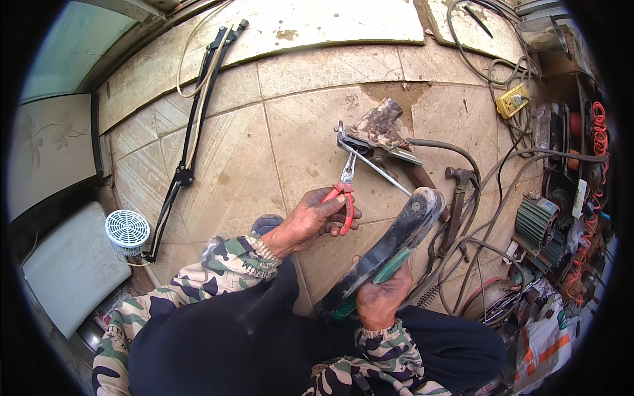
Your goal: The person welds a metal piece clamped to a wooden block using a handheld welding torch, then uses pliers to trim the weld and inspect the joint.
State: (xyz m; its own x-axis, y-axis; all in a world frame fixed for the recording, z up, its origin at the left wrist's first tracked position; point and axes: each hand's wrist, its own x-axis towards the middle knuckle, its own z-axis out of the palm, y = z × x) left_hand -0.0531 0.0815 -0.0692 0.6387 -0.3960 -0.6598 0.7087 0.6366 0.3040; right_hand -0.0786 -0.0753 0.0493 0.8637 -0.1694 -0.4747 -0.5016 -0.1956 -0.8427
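My left hand (314,221) grips red-handled pliers (346,197), their jaws touching a thin metal rod (376,168) near its bent upper end. My right hand (383,294) holds a long black piece (401,237) with a rounded, bolted end and a green grip, tilted up to the right. The rod's lower end reaches that black piece; whether they are joined, I cannot tell. Just beyond the pliers, a dirty metal assembly (376,125) rests on the tiles, with a dark cable leading right from it.
A black jointed lamp arm (198,119) and white round grille (127,228) are left. A hammer (459,191), tangled cables, a yellow socket block (512,100), a finned motor (535,224) and red coiled hose (599,132) crowd the right. Loose boards (330,20) lie along the back.
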